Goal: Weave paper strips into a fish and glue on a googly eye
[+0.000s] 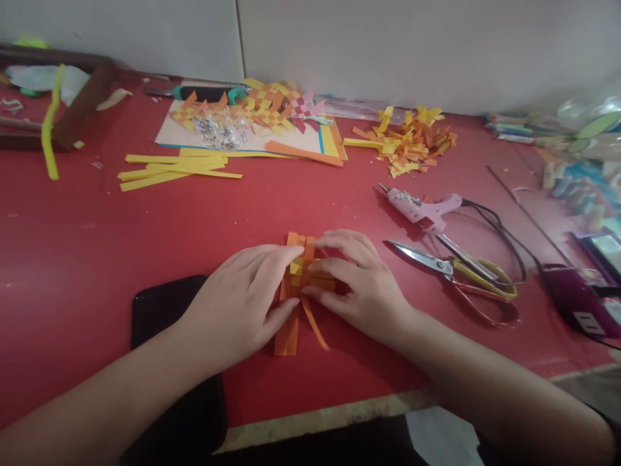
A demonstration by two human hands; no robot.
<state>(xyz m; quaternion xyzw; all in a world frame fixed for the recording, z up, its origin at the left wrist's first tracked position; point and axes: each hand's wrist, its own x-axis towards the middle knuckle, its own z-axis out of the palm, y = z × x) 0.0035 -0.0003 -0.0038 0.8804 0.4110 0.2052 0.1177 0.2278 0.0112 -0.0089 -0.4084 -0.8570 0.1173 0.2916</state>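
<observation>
Orange and yellow paper strips [290,336] cross over and under each other in a small weave on the red table, close to its front edge. My left hand [247,291] lies on the weave's left side, thumb and forefinger pressing its strips. From the right, my right hand [361,285] bends its fingertips onto the same strips. One narrow orange strip [315,327] sticks out toward me at an angle. Fingers cover part of the weave. A black phone-like slab [167,301] lies partly under my left forearm.
Scissors [427,259] and a pink glue gun [422,207] with a cord lie at right. Yellow strips [169,169], woven paper pieces [272,107] on sheets and a pile of scraps [412,142] are farther back. A brown tray [80,107] stands at far left.
</observation>
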